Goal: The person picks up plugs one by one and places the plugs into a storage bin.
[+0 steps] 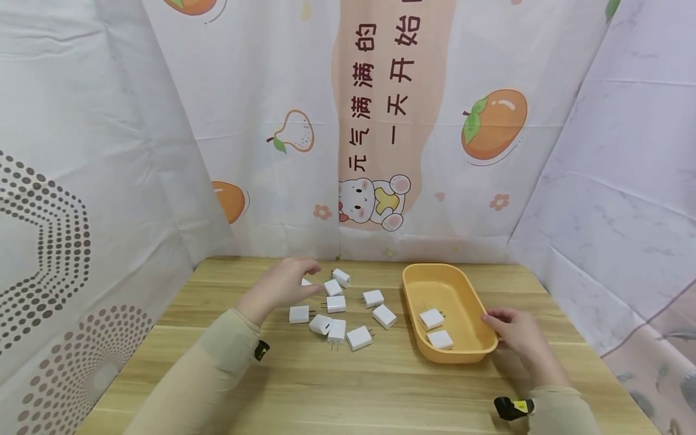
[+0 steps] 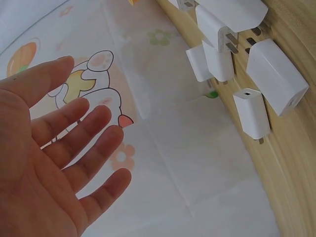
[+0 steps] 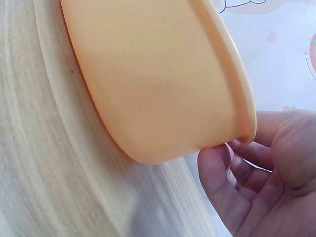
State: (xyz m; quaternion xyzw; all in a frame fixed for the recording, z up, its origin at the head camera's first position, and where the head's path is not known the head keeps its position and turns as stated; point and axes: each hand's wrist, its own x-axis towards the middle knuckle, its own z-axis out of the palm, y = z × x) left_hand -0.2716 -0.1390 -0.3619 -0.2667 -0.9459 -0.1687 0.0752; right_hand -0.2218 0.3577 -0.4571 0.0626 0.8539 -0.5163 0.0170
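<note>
My left hand (image 1: 280, 283) hovers over the far left of a loose group of white charger plugs, its fingers spread and relaxed with nothing between them. One charger (image 1: 306, 282) beneath it is partly hidden by the fingers. In the left wrist view the palm (image 2: 54, 163) faces the camera, apart from the chargers (image 2: 277, 76) on the tabletop. At the right, my right hand (image 1: 519, 335) pinches the rim of an orange plastic tray (image 1: 409, 296), thumb over the edge. Two chargers (image 1: 440, 339) lie inside the tray, near its front end. The right wrist view shows the tray's outer wall (image 3: 153, 79).
Several more chargers, such as a charger (image 1: 359, 338) at the front and a charger (image 1: 384, 316) nearest the tray, are scattered on the wooden table (image 1: 348, 393). A printed cloth (image 1: 304, 199) hangs behind the table, with more cloth at both sides.
</note>
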